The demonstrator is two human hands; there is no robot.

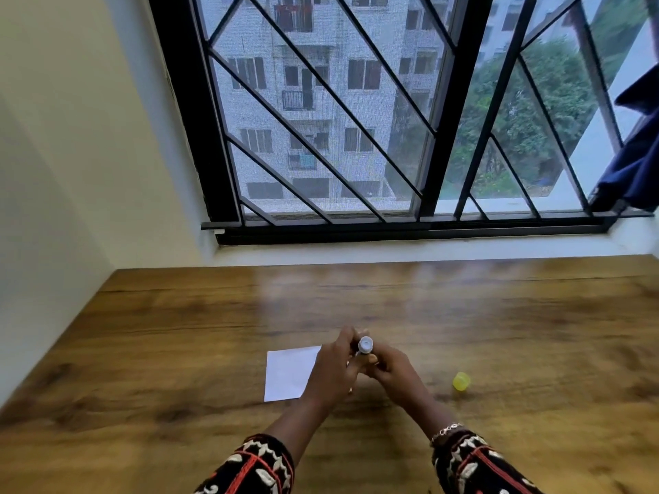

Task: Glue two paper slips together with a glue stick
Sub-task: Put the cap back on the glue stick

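Head view: glue stick [365, 345] uncapped; yellow cap [461, 381] lies apart
Left hand [333, 369]: fingers curled round barrel
Right hand [392, 372]: fingers pinch lower end
Advice: likely winding; raise only a little glue

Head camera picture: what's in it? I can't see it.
The left hand and right hand hold an uncapped glue stick above a wooden table. A white paper slip lies partly beneath the left hand; a yellow cap sits to the right. A barred window is behind.
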